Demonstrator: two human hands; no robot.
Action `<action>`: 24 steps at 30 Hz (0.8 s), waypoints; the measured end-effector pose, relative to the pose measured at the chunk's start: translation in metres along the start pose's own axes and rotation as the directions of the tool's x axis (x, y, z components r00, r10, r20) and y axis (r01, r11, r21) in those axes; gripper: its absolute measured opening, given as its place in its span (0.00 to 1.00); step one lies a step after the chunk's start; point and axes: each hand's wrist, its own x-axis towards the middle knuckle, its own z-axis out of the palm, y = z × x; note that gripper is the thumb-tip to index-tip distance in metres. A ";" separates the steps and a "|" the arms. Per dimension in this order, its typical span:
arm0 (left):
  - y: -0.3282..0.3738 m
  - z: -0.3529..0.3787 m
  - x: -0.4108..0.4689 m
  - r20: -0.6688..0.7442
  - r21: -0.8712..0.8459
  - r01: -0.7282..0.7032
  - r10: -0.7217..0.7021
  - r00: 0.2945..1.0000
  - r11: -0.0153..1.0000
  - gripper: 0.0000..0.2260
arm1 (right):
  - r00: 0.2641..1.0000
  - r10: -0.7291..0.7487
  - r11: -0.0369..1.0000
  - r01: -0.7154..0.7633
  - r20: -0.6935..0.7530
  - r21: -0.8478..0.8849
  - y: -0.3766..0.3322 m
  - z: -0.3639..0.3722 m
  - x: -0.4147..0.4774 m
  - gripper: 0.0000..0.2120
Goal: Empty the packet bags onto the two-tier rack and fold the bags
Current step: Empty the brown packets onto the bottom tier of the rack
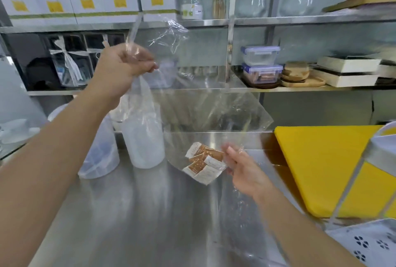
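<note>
Two hands hold one clear plastic bag (199, 114) above the steel bench (132, 213). The left hand (123, 67) is raised, and its fingers (147, 66) are pressed together in a pinch on the gathered upper part of the bag. The right hand (244, 170) is lower, with its fingers (230, 155) pinching the film just beside the packets (203, 163).

A small cluster of packets remains in the lowest corner of the bag, hanging a little above the bench. From the right fingers the packets lie directly to the left, nearly touching; from the left fingers they are well below and to the right. So the long axis of the bag runs diagonally, from the left hand down to this corner, and the right hand is clearly the nearer one.

The white perforated tray (368, 243), probably part of the two-tier rack, is to the right of the bag and nearer to the person, so I judge the bag must travel that way before tipping.

The packets are brown and white with small print, too blurred to read. The white boxes (120, 3) on the shelf above the bag show a yellow emblem, with no legible words.
</note>
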 end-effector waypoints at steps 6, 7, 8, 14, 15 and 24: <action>-0.040 0.004 -0.013 -0.005 -0.214 0.335 -0.344 0.939 0.918 0.09 | 0.987 -0.119 0.981 0.133 -0.105 0.143 -0.024 -0.016 -0.018 0.08; -0.047 0.005 -0.014 0.009 -0.241 0.386 -0.396 0.918 0.891 0.09 | 0.986 -0.120 0.982 0.135 -0.117 0.130 -0.025 -0.020 -0.023 0.09; -0.053 0.007 -0.016 0.031 -0.268 0.427 -0.435 0.900 0.864 0.10 | 0.983 -0.128 0.984 0.142 -0.132 0.104 -0.025 -0.025 -0.029 0.10; -0.077 0.039 -0.033 0.224 -0.357 0.557 -0.510 0.830 0.750 0.09 | 0.947 -0.233 0.970 0.241 -0.219 0.010 -0.024 -0.062 -0.072 0.06; -0.078 0.047 -0.036 0.257 -0.369 0.580 -0.520 0.814 0.726 0.10 | 0.940 -0.245 0.968 0.252 -0.237 0.000 -0.026 -0.067 -0.080 0.07; -0.073 0.141 -0.080 0.511 -0.389 0.706 -0.498 0.700 0.593 0.10 | 0.843 -0.279 0.959 0.271 -0.460 -0.084 -0.029 -0.112 -0.157 0.08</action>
